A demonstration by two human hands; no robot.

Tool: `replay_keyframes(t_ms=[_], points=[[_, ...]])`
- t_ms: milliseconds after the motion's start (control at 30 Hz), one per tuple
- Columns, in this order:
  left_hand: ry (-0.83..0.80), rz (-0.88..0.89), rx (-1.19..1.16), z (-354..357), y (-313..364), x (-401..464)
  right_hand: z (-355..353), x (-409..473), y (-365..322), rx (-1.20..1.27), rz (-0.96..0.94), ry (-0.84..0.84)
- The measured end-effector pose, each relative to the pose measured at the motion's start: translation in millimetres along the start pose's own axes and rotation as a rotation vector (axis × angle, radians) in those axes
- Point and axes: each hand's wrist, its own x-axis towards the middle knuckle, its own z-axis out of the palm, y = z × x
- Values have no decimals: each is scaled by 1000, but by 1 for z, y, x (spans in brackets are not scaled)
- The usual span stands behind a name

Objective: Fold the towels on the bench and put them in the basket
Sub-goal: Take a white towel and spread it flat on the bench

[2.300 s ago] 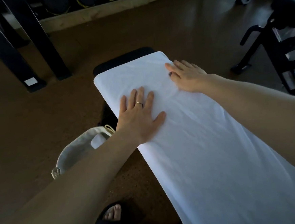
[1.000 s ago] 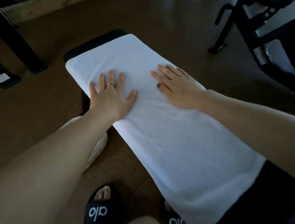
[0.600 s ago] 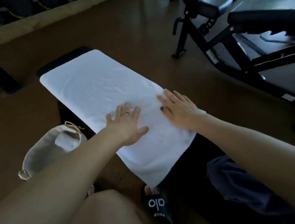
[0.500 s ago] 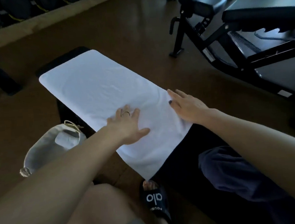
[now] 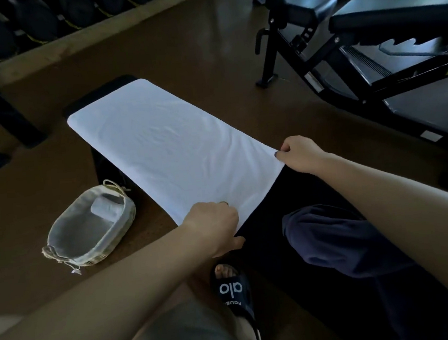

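Note:
A white towel (image 5: 167, 144) lies flat along the black bench (image 5: 271, 236), folded lengthwise. My left hand (image 5: 212, 228) grips the towel's near left corner with curled fingers. At the near right corner, my right hand (image 5: 298, 153) pinches the towel's edge. A lined wicker basket (image 5: 63, 252) stands on the floor left of the bench, with a small folded white towel (image 5: 104, 207) inside it. A dark blue towel (image 5: 338, 244) lies bunched on the bench near me.
A black adjustable gym bench (image 5: 369, 51) stands at the right. Dark rack legs (image 5: 1, 112) rise at the left, and round weights line the far wall. My sandalled foot (image 5: 232, 290) rests on the brown floor beside the bench.
Both hands slid down the towel from flat pressing near its middle to its near end. Their fingers have curled round the two near corners.

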Motion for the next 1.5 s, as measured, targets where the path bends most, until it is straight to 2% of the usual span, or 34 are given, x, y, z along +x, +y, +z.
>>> replay_keyframes(t_ms=[167,367,533,767,933,1167,1300,1367,1433,1500], points=[[32,13,77,-4,7,-10,-2,0,-4,251,90,-5],[73,31,92,-2,10,-14,-5,6,5,413,177,9],[-29,16,260,2,6,-22,-5,7,9,328,192,18],[96,-14,195,8,13,-26,-1,7,13,220,115,90],[146,43,155,3,22,-28,-2,8,22,168,64,150],[114,127,82,19,25,-24,14,6,33,-169,-29,153],[108,159,54,15,13,-27,14,3,27,-364,-17,151],[138,187,116,11,7,-22,15,1,20,-459,-94,246],[285,154,143,7,2,-13,21,-1,7,-405,-269,321],[404,88,114,11,0,-1,33,-6,-8,-317,-431,238]])
